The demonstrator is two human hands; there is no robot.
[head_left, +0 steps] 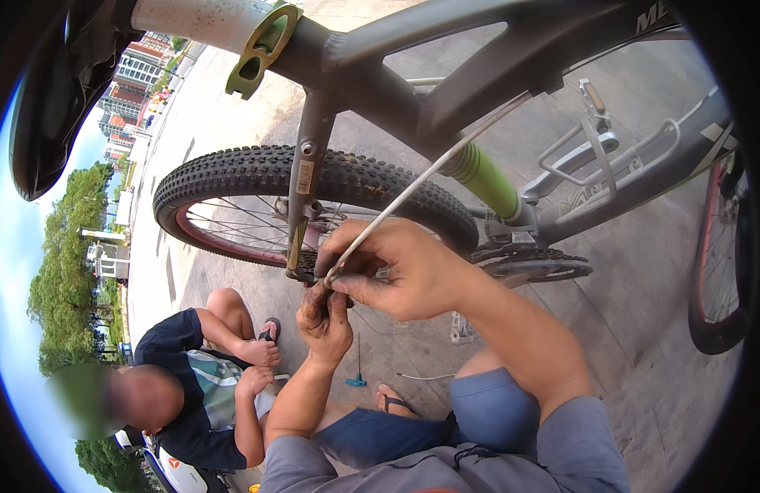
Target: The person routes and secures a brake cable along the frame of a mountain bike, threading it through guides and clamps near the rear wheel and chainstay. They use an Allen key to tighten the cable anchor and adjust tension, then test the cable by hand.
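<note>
Both our hands are on the grey cable (429, 177), low at the rear of the bike frame (380, 94). Our right hand (408, 275) pinches it near its lower end, thumb and fingers closed on it, the back of the hand facing up. Our left hand (326, 329) sits just under, fingers bunched and gripping the same end; fingertips on both look dirty. Tip itself is buried between the fingers, so we can't tell if it touches the frame. From there the cable runs up and right, across in front of the green sleeve (487, 181), toward the frame's top tube. Knobbly rear tyre (211, 168) is just behind our hands, chainring (552, 267) right of them. Saddle (55, 107) is upper left, green clamp (265, 49) beside it on the post. Bottle cage (614, 177) and pedal (592, 97) upper right; another wheel (717, 287) at the far right edge. On the pavement (635, 329) below our hands: a teal-handled tool (357, 381) and a short cable piece (427, 377), well apart from the bike. Person in a dark shirt (174, 337) sits to our left, hands held close together in front. Trees (71, 263) and tall buildings (129, 86) behind.
</note>
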